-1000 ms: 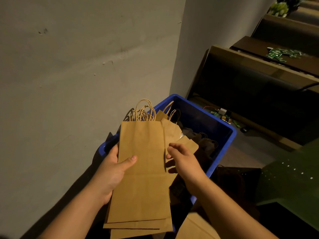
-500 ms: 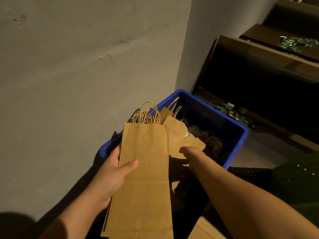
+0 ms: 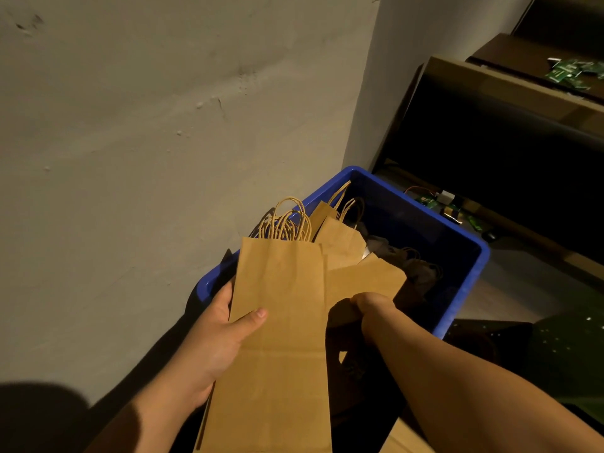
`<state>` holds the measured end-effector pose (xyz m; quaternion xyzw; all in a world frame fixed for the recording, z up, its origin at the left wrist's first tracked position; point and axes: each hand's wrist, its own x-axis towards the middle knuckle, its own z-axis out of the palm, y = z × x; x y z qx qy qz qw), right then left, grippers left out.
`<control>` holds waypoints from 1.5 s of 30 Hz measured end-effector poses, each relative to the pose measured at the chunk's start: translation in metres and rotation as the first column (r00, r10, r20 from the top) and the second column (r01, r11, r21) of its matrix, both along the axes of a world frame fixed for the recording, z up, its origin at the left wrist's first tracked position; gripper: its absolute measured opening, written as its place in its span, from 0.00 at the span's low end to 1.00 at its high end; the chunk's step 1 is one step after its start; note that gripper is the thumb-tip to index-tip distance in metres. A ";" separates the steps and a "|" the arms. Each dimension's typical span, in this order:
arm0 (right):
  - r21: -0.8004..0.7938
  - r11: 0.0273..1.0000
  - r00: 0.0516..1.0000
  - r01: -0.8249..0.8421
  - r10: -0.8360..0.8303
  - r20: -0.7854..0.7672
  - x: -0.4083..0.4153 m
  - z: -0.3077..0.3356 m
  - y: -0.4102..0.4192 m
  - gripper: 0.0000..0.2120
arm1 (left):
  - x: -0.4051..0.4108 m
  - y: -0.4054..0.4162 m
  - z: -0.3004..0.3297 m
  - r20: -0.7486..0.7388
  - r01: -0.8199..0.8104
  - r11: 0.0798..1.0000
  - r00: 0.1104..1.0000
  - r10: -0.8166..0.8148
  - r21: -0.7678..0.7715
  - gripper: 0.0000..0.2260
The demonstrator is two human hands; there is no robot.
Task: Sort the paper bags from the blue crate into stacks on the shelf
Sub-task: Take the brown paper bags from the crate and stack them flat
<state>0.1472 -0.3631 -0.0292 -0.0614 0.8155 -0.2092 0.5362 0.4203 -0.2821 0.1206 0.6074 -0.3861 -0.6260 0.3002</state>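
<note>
My left hand (image 3: 225, 335) grips a stack of flat brown paper bags (image 3: 281, 338) with twisted handles, thumb on top, held over the near end of the blue crate (image 3: 470, 276). My right hand (image 3: 366, 305) reaches down into the crate, fingers bent out of sight at the lower edge of another brown bag (image 3: 362, 282). More brown bags (image 3: 340, 237) and some dark grey bags (image 3: 411, 266) lie inside the crate. The dark wooden shelf (image 3: 503, 89) rises at the right.
A plain grey wall (image 3: 163, 125) runs close along the left of the crate. Small green circuit boards (image 3: 568, 73) lie on an upper shelf board, and wired electronic parts (image 3: 447, 204) on the lowest one. A dark green surface (image 3: 572, 348) sits at lower right.
My right hand has moved forward and down into the crate to the lower edge of a loose brown bag. The left hand keeps holding its stack. The view has tilted slightly.
</note>
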 end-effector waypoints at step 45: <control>-0.790 0.611 0.936 -0.046 -0.251 -0.248 0.014 0.150 0.060 0.11 | -0.009 0.001 0.010 0.014 -0.007 0.994 1.000 0.008 -0.105 0.42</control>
